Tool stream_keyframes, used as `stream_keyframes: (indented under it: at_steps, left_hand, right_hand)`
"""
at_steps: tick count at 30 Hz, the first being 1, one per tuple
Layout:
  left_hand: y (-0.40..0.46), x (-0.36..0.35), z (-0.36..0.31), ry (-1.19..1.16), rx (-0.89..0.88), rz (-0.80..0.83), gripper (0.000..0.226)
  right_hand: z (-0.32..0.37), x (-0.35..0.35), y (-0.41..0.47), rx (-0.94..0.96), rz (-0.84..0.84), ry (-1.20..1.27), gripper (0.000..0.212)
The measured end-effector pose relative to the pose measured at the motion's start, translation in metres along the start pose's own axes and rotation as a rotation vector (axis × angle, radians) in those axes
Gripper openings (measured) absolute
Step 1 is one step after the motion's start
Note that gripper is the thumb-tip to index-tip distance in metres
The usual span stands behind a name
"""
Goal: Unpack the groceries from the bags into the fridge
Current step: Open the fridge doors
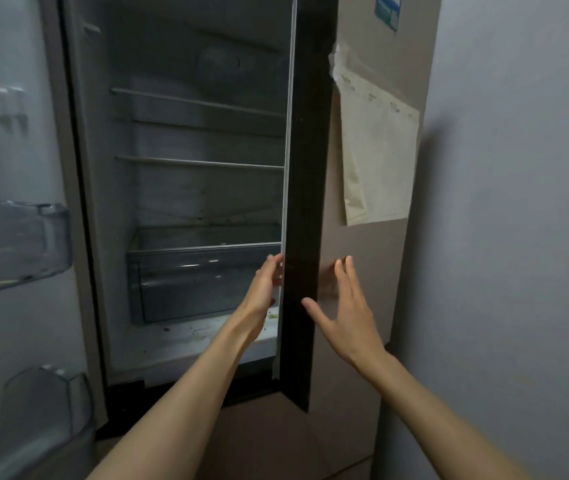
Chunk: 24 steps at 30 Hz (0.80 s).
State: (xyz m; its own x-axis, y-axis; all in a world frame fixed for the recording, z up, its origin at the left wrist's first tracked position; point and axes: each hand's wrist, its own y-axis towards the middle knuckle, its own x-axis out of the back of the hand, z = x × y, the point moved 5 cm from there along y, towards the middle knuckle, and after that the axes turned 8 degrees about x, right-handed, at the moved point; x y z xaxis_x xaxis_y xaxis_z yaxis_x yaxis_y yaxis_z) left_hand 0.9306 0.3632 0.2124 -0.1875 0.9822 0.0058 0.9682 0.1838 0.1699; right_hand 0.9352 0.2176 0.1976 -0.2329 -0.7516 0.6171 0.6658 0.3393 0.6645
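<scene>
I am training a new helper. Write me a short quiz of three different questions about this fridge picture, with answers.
1. True or false: the left hand holds a grocery bag.
2. Which lies lowest inside the fridge? A) a wire shelf B) the drawer C) a bottle
3. Fill in: the right hand is spread near the dark edge of the ____.

Key: 1 false; 2 B; 3 door.

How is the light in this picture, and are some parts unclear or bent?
Head view: dim light, dark fridge interior; the right hand casts a soft shadow on the fridge side panel; the left hand is slightly blurred; the door bins look hazy; the wide lens bends straight edges near the borders.
</scene>
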Motion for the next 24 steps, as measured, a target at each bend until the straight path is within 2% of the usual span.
stream_keyframes:
  at_steps: [7, 12, 17, 21, 24]
  left_hand:
    - [-0.046, -0.051, -0.026, 0.308, -0.198, 0.102, 0.032]
    - [-0.058, -0.095, -0.041, 0.633, -0.461, 0.04, 0.031]
    - [-0.067, -0.146, -0.049, 0.851, -0.701, 0.08, 0.048]
    - [-0.065, -0.173, -0.044, 0.846, -0.736, 0.14, 0.065]
    - [-0.067, -0.186, -0.045, 0.808, -0.745, 0.117, 0.072]
  right_hand:
    - [-0.016, 0.067, -0.035, -0.143, -0.191, 0.075, 0.079]
    - [-0.041, 0.114, -0.048, -0.239, -0.317, 0.054, 0.069]
    - [-0.068, 0.148, -0.064, -0.225, -0.372, 0.007, 0.077]
    - [-0.073, 0.164, -0.065, -0.131, -0.369, -0.056, 0.089]
    - [-0.087, 0.172, -0.065, -0.107, -0.325, -0.107, 0.093]
